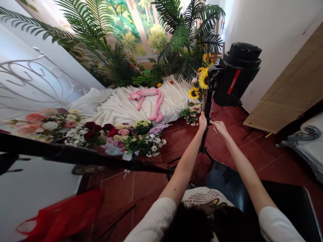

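A black studio light [234, 77] with a red label sits on top of a black light stand [207, 101] in front of me. My left hand [203, 121] is wrapped round the stand's pole below the light. Just to the right, my right hand [219, 127] has its fingers closed at a small knob on the pole; the knob is mostly hidden by the fingers. Below my hands the stand's legs spread over the red tiled floor [227, 143].
A second black pole [101, 159] crosses the left side. Behind stand artificial flowers [141, 137], sunflowers [203, 80], palms [186, 37] and a pink plush toy [157, 104] on a white furry blanket [113, 104]. A red bag [68, 215] lies lower left; a wooden panel [282, 84] leans right.
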`<control>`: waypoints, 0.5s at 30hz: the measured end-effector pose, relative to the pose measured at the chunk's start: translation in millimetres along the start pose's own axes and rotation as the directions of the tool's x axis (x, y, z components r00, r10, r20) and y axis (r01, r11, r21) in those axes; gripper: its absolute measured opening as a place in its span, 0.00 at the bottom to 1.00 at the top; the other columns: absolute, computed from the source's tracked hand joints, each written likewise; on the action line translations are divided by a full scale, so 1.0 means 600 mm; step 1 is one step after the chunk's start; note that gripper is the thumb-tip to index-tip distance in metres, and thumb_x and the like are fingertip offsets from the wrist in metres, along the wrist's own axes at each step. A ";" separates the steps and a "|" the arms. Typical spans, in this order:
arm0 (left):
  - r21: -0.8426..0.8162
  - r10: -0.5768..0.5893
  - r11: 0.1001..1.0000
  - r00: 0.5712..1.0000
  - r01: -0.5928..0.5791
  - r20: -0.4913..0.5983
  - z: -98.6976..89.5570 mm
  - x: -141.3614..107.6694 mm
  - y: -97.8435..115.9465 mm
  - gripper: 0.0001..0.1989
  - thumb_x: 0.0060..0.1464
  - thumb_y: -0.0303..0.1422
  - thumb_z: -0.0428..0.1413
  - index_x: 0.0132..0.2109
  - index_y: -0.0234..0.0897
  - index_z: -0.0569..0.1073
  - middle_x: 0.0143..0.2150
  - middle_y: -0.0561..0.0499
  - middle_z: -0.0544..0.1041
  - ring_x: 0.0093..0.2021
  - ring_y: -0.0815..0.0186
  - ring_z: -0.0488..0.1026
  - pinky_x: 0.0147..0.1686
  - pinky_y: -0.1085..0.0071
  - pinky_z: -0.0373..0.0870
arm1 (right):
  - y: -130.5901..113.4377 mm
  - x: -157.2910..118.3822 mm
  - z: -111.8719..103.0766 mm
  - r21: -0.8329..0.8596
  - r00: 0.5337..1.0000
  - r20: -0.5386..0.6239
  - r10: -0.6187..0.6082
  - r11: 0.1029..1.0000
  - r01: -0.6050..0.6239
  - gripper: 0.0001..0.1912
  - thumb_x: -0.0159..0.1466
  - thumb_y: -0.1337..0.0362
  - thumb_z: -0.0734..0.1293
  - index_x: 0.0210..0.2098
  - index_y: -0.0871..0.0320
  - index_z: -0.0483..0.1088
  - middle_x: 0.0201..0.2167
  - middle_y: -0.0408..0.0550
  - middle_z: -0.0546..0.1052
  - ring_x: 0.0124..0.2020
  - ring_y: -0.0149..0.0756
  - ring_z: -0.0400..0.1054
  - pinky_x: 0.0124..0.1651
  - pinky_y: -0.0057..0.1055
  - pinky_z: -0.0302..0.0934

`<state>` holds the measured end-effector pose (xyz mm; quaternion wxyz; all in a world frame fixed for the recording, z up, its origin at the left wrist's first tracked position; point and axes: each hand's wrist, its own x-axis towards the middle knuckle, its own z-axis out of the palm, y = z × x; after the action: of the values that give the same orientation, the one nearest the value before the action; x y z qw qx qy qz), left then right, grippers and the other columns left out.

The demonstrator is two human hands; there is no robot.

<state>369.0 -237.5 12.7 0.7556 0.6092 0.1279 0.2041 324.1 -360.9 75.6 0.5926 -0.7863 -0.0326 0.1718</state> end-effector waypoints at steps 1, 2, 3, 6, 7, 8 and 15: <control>0.007 -0.019 1.000 1.000 0.019 -0.018 0.000 -0.004 0.005 0.33 0.63 0.56 0.37 0.34 0.34 0.74 0.30 0.45 0.77 0.31 0.65 0.73 0.39 0.68 0.70 | 0.002 0.000 0.001 0.003 1.000 -0.008 -0.007 1.000 0.007 0.21 0.58 0.48 0.69 0.20 0.56 0.63 0.07 0.38 0.62 0.09 0.26 0.53 0.17 0.25 0.46; 0.019 -0.032 0.999 0.999 0.033 -0.039 -0.001 -0.010 0.010 0.32 0.63 0.55 0.38 0.34 0.34 0.75 0.32 0.45 0.77 0.33 0.65 0.74 0.41 0.68 0.70 | 0.004 0.000 0.002 0.006 1.000 -0.010 -0.016 1.000 0.016 0.22 0.58 0.47 0.69 0.20 0.56 0.63 0.07 0.38 0.62 0.09 0.26 0.53 0.17 0.25 0.47; 0.032 -0.032 0.999 0.998 0.033 -0.056 -0.005 -0.019 0.014 0.30 0.63 0.54 0.39 0.36 0.34 0.75 0.35 0.44 0.78 0.36 0.64 0.74 0.44 0.68 0.70 | 0.005 0.001 0.002 0.011 1.000 -0.008 -0.025 1.000 0.025 0.23 0.57 0.45 0.69 0.20 0.56 0.63 0.07 0.38 0.62 0.09 0.26 0.53 0.17 0.25 0.47; 0.056 0.033 0.998 0.999 -0.031 -0.031 -0.037 -0.064 0.011 0.22 0.62 0.49 0.48 0.46 0.37 0.75 0.48 0.43 0.78 0.48 0.64 0.74 0.52 0.68 0.68 | 0.012 0.005 0.002 0.034 0.998 0.013 -0.055 0.998 0.055 0.25 0.56 0.43 0.70 0.19 0.56 0.62 0.07 0.38 0.62 0.09 0.26 0.54 0.17 0.25 0.48; 0.051 0.025 0.998 1.000 -0.025 0.007 -0.056 -0.086 0.003 0.21 0.61 0.48 0.51 0.50 0.38 0.74 0.53 0.43 0.77 0.52 0.64 0.74 0.53 0.67 0.68 | 0.014 0.007 0.002 0.041 0.998 0.021 -0.061 0.997 0.060 0.25 0.56 0.43 0.70 0.19 0.56 0.63 0.07 0.38 0.62 0.09 0.25 0.53 0.17 0.24 0.48; 0.042 -0.030 0.999 0.998 0.028 0.048 -0.079 -0.111 -0.009 0.22 0.59 0.48 0.53 0.53 0.39 0.73 0.55 0.42 0.76 0.52 0.63 0.74 0.52 0.67 0.69 | 0.017 0.008 0.002 0.048 0.998 0.026 -0.064 0.997 0.062 0.25 0.56 0.42 0.70 0.20 0.56 0.63 0.07 0.38 0.62 0.09 0.25 0.53 0.17 0.24 0.48; 0.168 -0.638 0.766 0.765 0.621 0.085 -0.304 -0.349 -0.137 0.19 0.50 0.45 0.62 0.38 0.31 0.77 0.35 0.41 0.81 0.33 0.62 0.79 0.44 0.62 0.74 | 0.030 0.005 0.017 0.118 0.996 -0.055 -0.065 0.990 0.071 0.25 0.57 0.42 0.69 0.21 0.55 0.61 0.08 0.36 0.62 0.09 0.24 0.53 0.16 0.23 0.47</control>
<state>115.6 -191.0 -119.7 0.7459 0.5909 0.2861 -0.1125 321.0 -355.9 55.7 0.6448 -0.7520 -0.0338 0.1328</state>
